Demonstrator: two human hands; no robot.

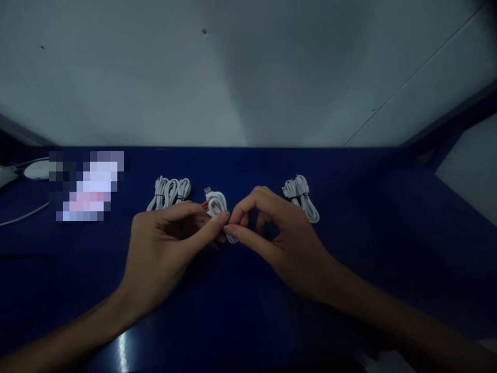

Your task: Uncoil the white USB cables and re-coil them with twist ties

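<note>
The left hand [154, 254] grips the cable [218, 200] between both hands, seemingly steadying it for the right hand [293, 243], fingertips pinched together at its edge; bundles [171, 190] lie beyond each, likely out of the way.

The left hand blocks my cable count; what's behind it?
Behind the left hand, bundled white cables show on the table; their lower ends are covered, and whether more lie there can't be seen.

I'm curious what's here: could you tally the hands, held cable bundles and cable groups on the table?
Bare hands: 2
Held coiled white cable bundle: 1
Groups of coiled white cables on the blue table: 2
Total: 5
</note>
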